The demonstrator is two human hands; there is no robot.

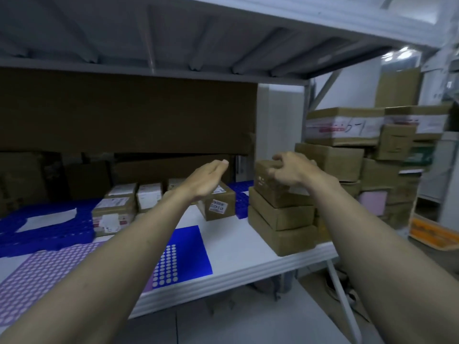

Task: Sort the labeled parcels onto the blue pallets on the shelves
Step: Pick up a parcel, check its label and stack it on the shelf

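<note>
Nearest on the white shelf board lie flat sheets: a pale purple sheet of round white stickers at the left and a deep blue sheet with a block of round white stickers beside it. Past these, at the left, a blue plastic grid pallet carries several small brown cardboard parcels with white labels, set close together, and a loose white paper scrap. One more brown cardboard parcel with a handwritten white label sits just beside a second blue pallet further right. At the shelf's right end stands a stack of three plain brown cardboard boxes, each turned slightly off the one below. The right hand rests on the top box of that stack, fingers curled over its upper edge in a grip. The left hand hangs in the air above the labelled parcel, fingers straight and together, holding nothing. Behind, a large dark brown cardboard sheet lines the back of the bay under the grey ribbed metal shelf above. Off the shelf to the right, bigger brown cartons are heaped high, blurred.
</note>
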